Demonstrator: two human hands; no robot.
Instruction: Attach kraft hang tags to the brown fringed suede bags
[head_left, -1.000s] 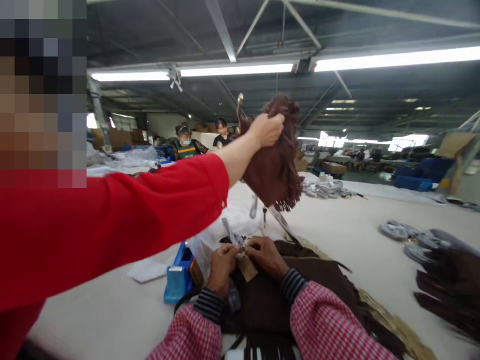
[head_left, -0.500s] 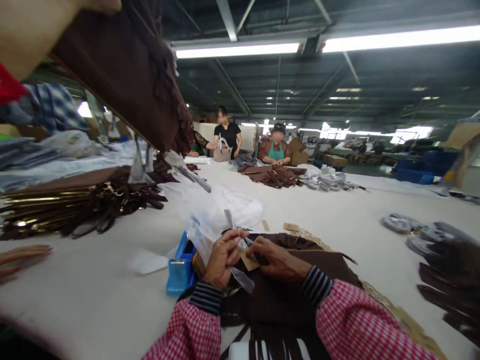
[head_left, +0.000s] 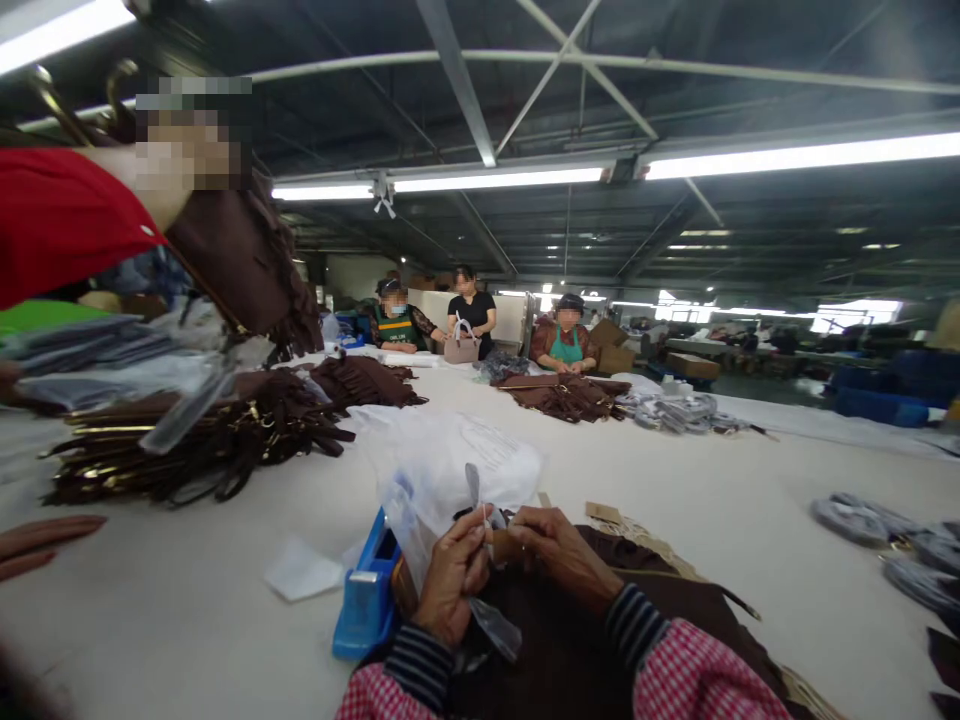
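My left hand (head_left: 454, 575) and my right hand (head_left: 559, 555) meet low in the middle of the view, over a dark brown fringed bag (head_left: 555, 640) that lies on the white table (head_left: 675, 500). The left hand's fingers are pinched on a small clear plastic sleeve (head_left: 491, 625) and a thin white tie (head_left: 480, 500). My right hand pinches a brown card tag (head_left: 504, 545) beside it. Both wrists show striped cuffs under red checked sleeves.
A blue tape dispenser (head_left: 367, 600) stands left of my hands, with a clear plastic bag (head_left: 465, 465) behind it. At upper left a person in a red sleeve (head_left: 67, 225) holds up a brown fringed bag (head_left: 240, 260). Stacked brown bags (head_left: 202, 440) lie at left. Three people work at the far end.
The camera has tilted up a little. The red-sleeved person's brown bag has swung from the middle to the upper left. My hands stay together on the tag and sleeve.
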